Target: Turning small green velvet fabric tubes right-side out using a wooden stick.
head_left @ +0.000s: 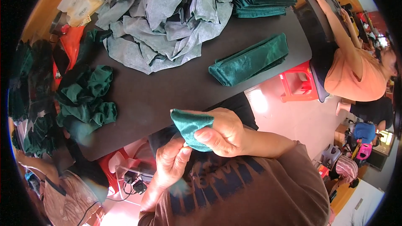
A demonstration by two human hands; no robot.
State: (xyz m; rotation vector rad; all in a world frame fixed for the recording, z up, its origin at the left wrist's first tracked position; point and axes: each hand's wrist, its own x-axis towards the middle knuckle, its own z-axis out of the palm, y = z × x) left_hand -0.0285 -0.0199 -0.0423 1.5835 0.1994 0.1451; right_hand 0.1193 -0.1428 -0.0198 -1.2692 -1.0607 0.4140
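In front of my chest, my right hand (226, 134) grips a small piece of dark green velvet cloth (189, 122), its thumb pressed on the near face. The piece looks folded or pouch-like, with one pointed corner up at the left. My left hand (171, 161) is closed in a pinch at the lower edge of the cloth; what lies between its fingertips is too small to make out. Beyond my hands, a folded green velvet stack (250, 60) lies on the dark table (146, 94).
A heap of grey-backed cloth pieces (167, 21) covers the table's far middle. Another green stack (264, 2) lies behind; crumpled green velvet (90, 100) sits at left. A red stool (299, 83) stands by the right edge. A person in orange (356, 75) works at right, another (69, 192) at lower left.
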